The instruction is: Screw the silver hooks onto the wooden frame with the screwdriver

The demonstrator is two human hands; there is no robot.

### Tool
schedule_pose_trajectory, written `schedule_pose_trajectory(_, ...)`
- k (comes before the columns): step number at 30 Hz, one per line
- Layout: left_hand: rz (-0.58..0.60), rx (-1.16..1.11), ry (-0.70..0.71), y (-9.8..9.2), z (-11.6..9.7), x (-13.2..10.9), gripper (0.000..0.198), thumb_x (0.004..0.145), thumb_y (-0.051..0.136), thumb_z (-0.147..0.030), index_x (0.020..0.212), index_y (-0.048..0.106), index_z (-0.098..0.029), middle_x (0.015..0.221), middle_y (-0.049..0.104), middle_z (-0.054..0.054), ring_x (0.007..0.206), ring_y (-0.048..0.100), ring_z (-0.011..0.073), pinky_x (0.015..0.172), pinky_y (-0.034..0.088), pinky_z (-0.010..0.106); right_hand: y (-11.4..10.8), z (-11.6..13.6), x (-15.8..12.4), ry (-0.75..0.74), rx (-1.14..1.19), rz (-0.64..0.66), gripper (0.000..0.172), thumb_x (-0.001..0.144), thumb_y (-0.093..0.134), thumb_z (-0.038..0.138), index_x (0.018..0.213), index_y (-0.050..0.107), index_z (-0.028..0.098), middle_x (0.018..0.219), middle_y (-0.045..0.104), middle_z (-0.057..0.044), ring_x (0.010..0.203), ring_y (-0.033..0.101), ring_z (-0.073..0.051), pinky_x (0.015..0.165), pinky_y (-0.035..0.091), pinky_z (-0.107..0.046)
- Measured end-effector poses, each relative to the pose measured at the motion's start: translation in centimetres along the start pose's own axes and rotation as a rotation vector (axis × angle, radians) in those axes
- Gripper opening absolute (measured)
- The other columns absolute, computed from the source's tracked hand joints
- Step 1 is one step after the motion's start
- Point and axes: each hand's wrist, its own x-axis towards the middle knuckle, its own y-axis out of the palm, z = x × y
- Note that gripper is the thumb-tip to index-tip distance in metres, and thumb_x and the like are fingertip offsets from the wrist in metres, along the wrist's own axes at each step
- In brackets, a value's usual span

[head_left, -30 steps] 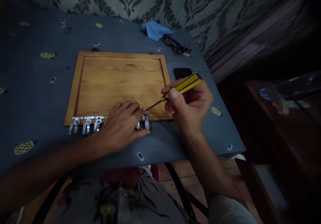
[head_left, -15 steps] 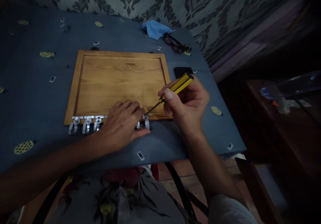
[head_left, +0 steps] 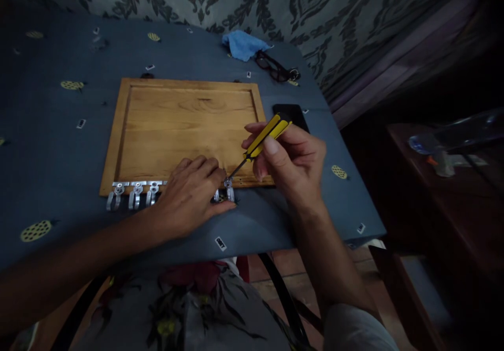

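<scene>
A wooden board (head_left: 189,125) with a raised frame lies flat on the table. Along its near edge runs a metal hook rail (head_left: 137,187), its silver hooks hanging past the wood. My left hand (head_left: 191,199) covers the middle of the rail and grips it against the board, fingers bent over the wood and thumb stretched along the hooks at the front. In my right hand (head_left: 301,167) is a yellow and black screwdriver (head_left: 269,136), pinched by the handle and slanting down to the left. Its tip meets the rightmost hook's mount; the screw there is too small to make out.
A black phone (head_left: 291,114) rests right of the board. Behind it are dark glasses (head_left: 272,67) and a blue cloth (head_left: 244,45). The table (head_left: 51,157) has a blue patterned cover. Off to the right, a plastic bottle (head_left: 460,133) lies on dark red furniture (head_left: 444,193).
The screwdriver handle has turned and tipped left in my right fingers, which have shifted slightly left. Its tip stays at the same hook. My left hand keeps its place.
</scene>
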Motion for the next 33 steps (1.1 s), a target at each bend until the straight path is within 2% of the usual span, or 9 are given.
schedule_pose_trajectory(4,0.018,-0.004,-0.008,-0.2,-0.09,0.08,0.043,0.09,0.074,-0.051,0.11,0.068,-0.013,0.109,0.068,0.011,0.107,0.063,0.0338,0.087,0.049,0.046,0.17,0.1,0.14,-0.044,-0.01,-0.046,0.029,0.084,0.082,0.051,0.088,0.075,0.023,0.087,0.075,0.0,0.042,0.046,-0.004,0.034,0.039,-0.021)
schedule_pose_trajectory(8,0.024,-0.001,-0.013,-0.27,-0.17,0.07,0.041,0.09,0.075,-0.05,0.108,0.068,-0.014,0.108,0.069,0.01,0.106,0.063,0.0338,0.086,0.049,0.045,0.25,0.23,0.35,-0.058,0.025,-0.035,0.034,0.08,0.086,0.05,0.079,0.068,0.022,0.081,0.075,0.001,0.041,0.047,-0.004,0.032,0.037,-0.019)
schedule_pose_trajectory(14,-0.014,0.007,0.012,-0.03,-0.04,-0.03,0.039,0.09,0.076,-0.049,0.106,0.068,-0.015,0.106,0.068,0.01,0.104,0.063,0.0331,0.084,0.048,0.044,0.05,0.46,0.04,0.016,0.034,0.004,0.032,0.086,0.081,0.052,0.103,0.077,0.025,0.088,0.078,-0.001,0.045,0.055,-0.008,0.039,0.049,-0.023)
schedule_pose_trajectory(22,-0.01,0.006,0.012,-0.03,0.03,-0.09,0.041,0.09,0.075,-0.051,0.107,0.068,-0.014,0.108,0.069,0.011,0.106,0.063,0.0327,0.085,0.048,0.043,0.34,-0.25,-0.04,-0.088,-0.006,-0.184,0.027,0.084,0.081,0.055,0.092,0.079,0.029,0.079,0.076,0.002,0.038,0.047,-0.006,0.036,0.047,-0.023)
schedule_pose_trajectory(33,-0.037,0.016,0.019,0.11,0.06,-0.1,0.042,0.089,0.076,-0.051,0.106,0.067,-0.014,0.107,0.069,0.011,0.104,0.063,0.0328,0.084,0.047,0.042,0.57,0.03,-0.09,-0.062,-0.031,-0.138,0.028,0.085,0.08,0.054,0.093,0.077,0.027,0.08,0.073,0.002,0.039,0.048,-0.006,0.035,0.043,-0.023)
